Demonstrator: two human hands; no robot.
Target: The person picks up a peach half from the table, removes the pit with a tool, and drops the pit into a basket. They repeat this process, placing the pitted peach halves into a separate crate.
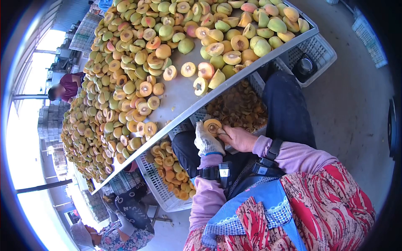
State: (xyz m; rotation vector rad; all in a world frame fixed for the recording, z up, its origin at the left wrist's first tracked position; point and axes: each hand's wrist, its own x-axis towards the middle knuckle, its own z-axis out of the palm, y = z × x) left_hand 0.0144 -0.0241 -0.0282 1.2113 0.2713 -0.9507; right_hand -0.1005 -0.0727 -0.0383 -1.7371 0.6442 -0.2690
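My left hand (207,140), in a white glove, holds a halved fruit (212,125) with its cut face and brown centre turned up. Bare and closed, my right hand (239,138) meets the fruit's right edge; whatever its fingers grip is too small to make out. Both hands are above my lap, just below the metal table's edge (201,102). Many halved yellow-green fruits (138,62) are heaped on that table. Under the edge, a crate holds brown pits and scraps (238,104).
A white crate (167,205) of halved fruit stands at lower left. Another crate (324,52) with a dark round object (305,65) is at upper right. One person (69,87) is beyond the table, another (121,234) sits at lower left. Stacked crates (50,123) stand behind.
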